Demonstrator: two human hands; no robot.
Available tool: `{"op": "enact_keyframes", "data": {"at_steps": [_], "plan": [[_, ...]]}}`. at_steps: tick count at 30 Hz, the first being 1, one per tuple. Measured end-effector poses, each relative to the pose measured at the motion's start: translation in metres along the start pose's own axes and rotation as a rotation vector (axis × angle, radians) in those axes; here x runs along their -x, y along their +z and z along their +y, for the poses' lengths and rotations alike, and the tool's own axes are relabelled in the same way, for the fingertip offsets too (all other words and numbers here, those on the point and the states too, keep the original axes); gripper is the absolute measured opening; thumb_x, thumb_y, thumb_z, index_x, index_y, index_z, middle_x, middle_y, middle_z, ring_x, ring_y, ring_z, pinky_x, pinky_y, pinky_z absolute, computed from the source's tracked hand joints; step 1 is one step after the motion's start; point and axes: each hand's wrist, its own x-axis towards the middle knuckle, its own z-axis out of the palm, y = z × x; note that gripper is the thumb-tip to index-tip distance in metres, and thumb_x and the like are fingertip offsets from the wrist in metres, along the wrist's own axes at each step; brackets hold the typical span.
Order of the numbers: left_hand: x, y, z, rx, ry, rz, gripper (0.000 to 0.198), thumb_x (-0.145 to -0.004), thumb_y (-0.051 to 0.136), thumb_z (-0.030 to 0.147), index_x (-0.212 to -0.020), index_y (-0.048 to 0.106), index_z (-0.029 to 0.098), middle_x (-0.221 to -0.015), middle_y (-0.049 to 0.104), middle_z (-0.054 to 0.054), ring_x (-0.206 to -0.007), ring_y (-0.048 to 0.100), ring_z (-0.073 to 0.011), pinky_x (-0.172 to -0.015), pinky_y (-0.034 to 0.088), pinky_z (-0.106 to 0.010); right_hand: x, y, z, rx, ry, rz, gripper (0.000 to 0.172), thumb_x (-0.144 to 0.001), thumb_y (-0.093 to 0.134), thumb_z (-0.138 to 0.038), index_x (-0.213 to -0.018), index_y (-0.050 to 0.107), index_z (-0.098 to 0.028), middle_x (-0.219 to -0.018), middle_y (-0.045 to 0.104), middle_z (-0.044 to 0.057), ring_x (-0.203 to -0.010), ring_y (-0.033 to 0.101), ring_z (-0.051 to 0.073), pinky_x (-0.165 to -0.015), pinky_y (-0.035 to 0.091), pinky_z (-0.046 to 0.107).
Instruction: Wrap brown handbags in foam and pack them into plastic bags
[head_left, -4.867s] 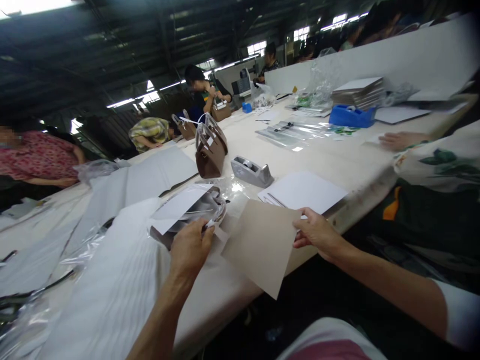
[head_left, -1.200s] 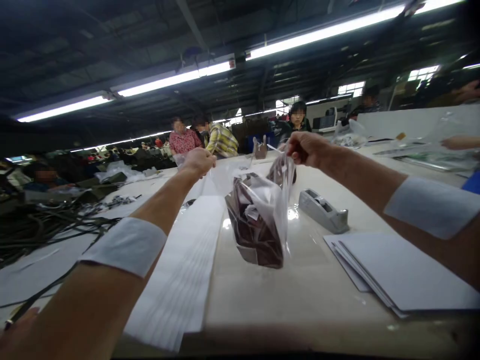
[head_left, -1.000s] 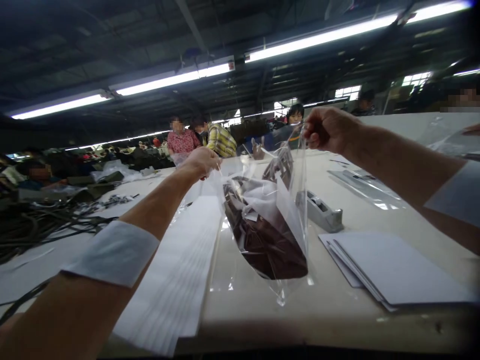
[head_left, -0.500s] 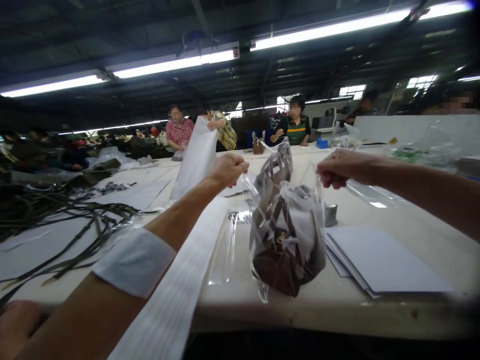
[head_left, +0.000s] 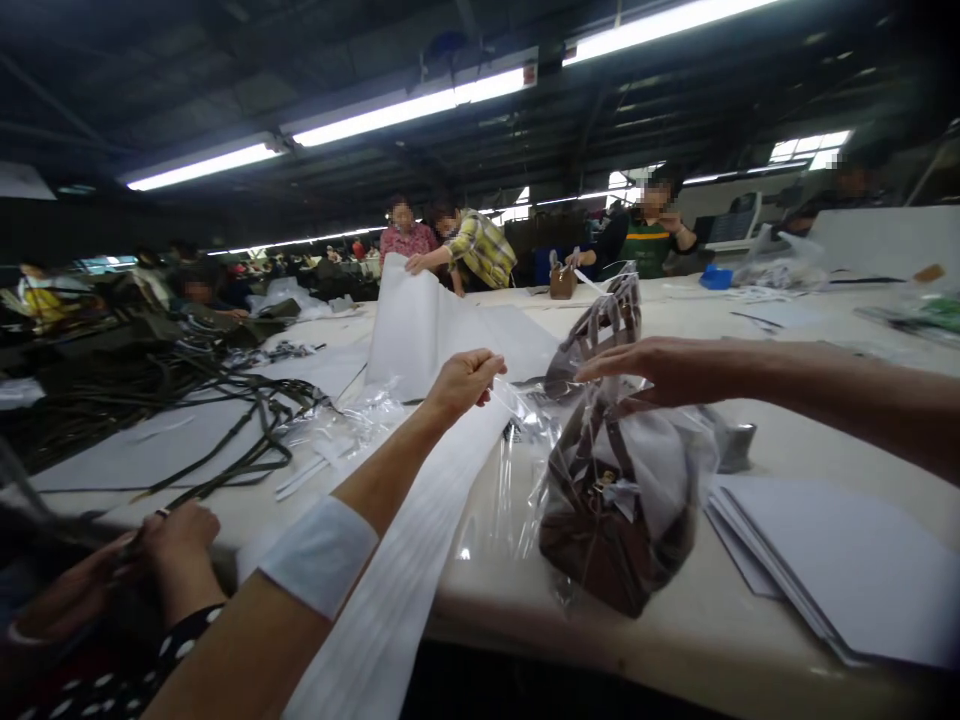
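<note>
A brown handbag [head_left: 589,565] stands near the table's front edge inside a clear plastic bag [head_left: 697,455]. My left hand [head_left: 466,382] is closed in a pinch on the plastic bag's opening, left of the handbag. Above the handbag, my right hand [head_left: 664,368] lies flat with fingers stretched out over the bag's top; its fingertips reach toward the handles. Whether it touches the plastic I cannot tell. A bundle of brown straps [head_left: 624,305] shows behind the handbag. On my left forearm is a pale band [head_left: 321,555].
A stack of white sheets [head_left: 847,560] lies at right, beside a small grey object [head_left: 735,445]. A long white strip [head_left: 390,590] crosses under my left arm. Dark straps [head_left: 232,430] spread at left, near a co-worker's hands [head_left: 180,535]. People across the table handle white sheeting [head_left: 409,330].
My right hand has let go of the plastic bag's right edge, opened flat and moved left over the handbag. My left hand keeps its pinch. The view has turned left.
</note>
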Motion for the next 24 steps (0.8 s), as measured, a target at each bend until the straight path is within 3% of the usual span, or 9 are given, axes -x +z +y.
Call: {"op": "enact_keyframes", "data": {"at_steps": [2,3,5,8,11,14,18,21,24], "plan": [[0.013,0.000,-0.009,-0.075,0.020,-0.010,0.044,-0.087,0.028,0.048,-0.113,0.049,0.019,-0.093,0.061,-0.005,-0.080,0.060,-0.0124,-0.070,0.050,-0.026,-0.014,0.001,0.006,-0.066,0.009,-0.112,0.039,-0.079,0.058,-0.032,-0.116,0.055,-0.021,-0.109,0.059,0.005,-0.094,0.055,0.017,-0.081,0.040,0.029],[0.025,0.002,-0.018,-0.127,0.020,-0.014,0.049,-0.085,0.031,0.052,-0.121,0.043,0.021,-0.110,0.057,-0.007,-0.097,0.056,-0.0148,-0.083,0.046,-0.030,-0.018,0.001,0.007,-0.078,0.024,-0.150,0.037,-0.077,0.058,-0.034,-0.111,0.058,-0.020,-0.104,0.061,0.005,-0.090,0.056,0.017,-0.079,0.040,0.028],[0.060,0.011,-0.043,-0.261,-0.017,-0.031,0.067,-0.077,0.045,0.058,-0.130,0.035,0.020,-0.134,0.040,-0.011,-0.123,0.036,-0.0227,-0.102,0.029,-0.043,-0.020,-0.001,0.007,-0.079,0.076,-0.205,0.035,-0.075,0.061,-0.037,-0.104,0.062,-0.018,-0.097,0.062,0.005,-0.084,0.057,0.018,-0.074,0.040,0.028],[0.121,0.034,-0.091,-0.473,-0.160,-0.112,0.092,-0.053,0.071,0.051,-0.131,0.035,0.019,-0.142,0.024,-0.016,-0.131,0.012,-0.0397,-0.096,0.003,-0.068,-0.017,-0.002,0.005,-0.101,0.195,-0.304,0.045,-0.066,0.066,-0.044,-0.101,0.062,-0.016,-0.095,0.062,0.007,-0.085,0.056,0.021,-0.073,0.040,0.029],[0.159,0.056,-0.129,-0.619,-0.254,-0.141,0.079,-0.063,0.064,0.040,-0.132,0.035,0.017,-0.143,0.019,-0.017,-0.132,0.008,-0.0387,-0.095,-0.003,-0.068,-0.015,0.001,0.005,-0.192,0.227,-0.405,0.053,-0.058,0.071,-0.044,-0.102,0.062,-0.016,-0.093,0.062,0.007,-0.083,0.056,0.022,-0.069,0.041,0.028],[0.161,0.068,-0.143,-0.700,-0.273,-0.131,0.073,-0.069,0.056,0.041,-0.134,0.032,0.019,-0.144,0.015,-0.015,-0.132,0.008,-0.0351,-0.099,-0.002,-0.063,-0.015,0.004,0.007,-0.236,0.226,-0.425,0.036,-0.059,0.071,-0.034,-0.088,0.065,-0.015,-0.075,0.062,0.003,-0.070,0.055,0.018,-0.058,0.038,0.024],[0.144,0.069,-0.140,-0.746,-0.272,-0.093,0.071,-0.066,0.055,0.049,-0.132,0.035,0.031,-0.142,0.025,-0.011,-0.131,0.016,-0.0362,-0.098,0.012,-0.063,-0.012,0.004,0.006,-0.330,0.219,-0.390,0.020,-0.063,0.069,-0.027,-0.078,0.067,-0.014,-0.067,0.061,0.002,-0.063,0.053,0.015,-0.053,0.036,0.022],[0.135,0.068,-0.136,-0.761,-0.267,-0.056,0.063,-0.067,0.054,0.049,-0.127,0.036,0.043,-0.139,0.034,-0.005,-0.129,0.023,-0.0343,-0.094,0.022,-0.062,-0.008,0.004,0.005,-0.329,0.248,-0.313,0.018,-0.066,0.067,-0.031,-0.078,0.068,-0.018,-0.063,0.059,0.001,-0.059,0.051,0.013,-0.051,0.034,0.022],[0.131,0.068,-0.133,-0.754,-0.251,-0.042,0.060,-0.067,0.052,0.048,-0.125,0.038,0.044,-0.136,0.039,-0.005,-0.127,0.027,-0.0350,-0.091,0.026,-0.062,-0.005,0.001,0.006,-0.308,0.312,-0.305,0.025,-0.068,0.066,-0.038,-0.083,0.068,-0.018,-0.059,0.056,0.000,-0.052,0.047,0.011,-0.047,0.031,0.021]]}}
